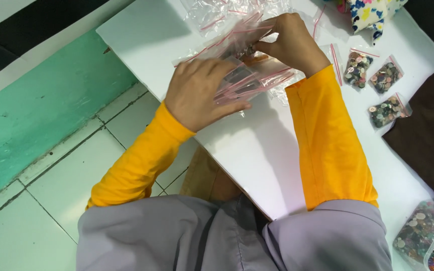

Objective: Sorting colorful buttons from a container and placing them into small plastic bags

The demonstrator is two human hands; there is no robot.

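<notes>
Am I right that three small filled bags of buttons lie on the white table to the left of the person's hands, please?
Not quite: the head view shows the three small filled bags of buttons on the white table to the right of the hands, beyond the right hand, not beside the left hand.

On the surface (257, 150), a pile of empty bags (247, 75) lies under both hands. Right of it lie three filled bags (385, 93). Beyond them lies a printed cloth (367, 15); a tub of buttons (428, 238) sits near right.
</notes>
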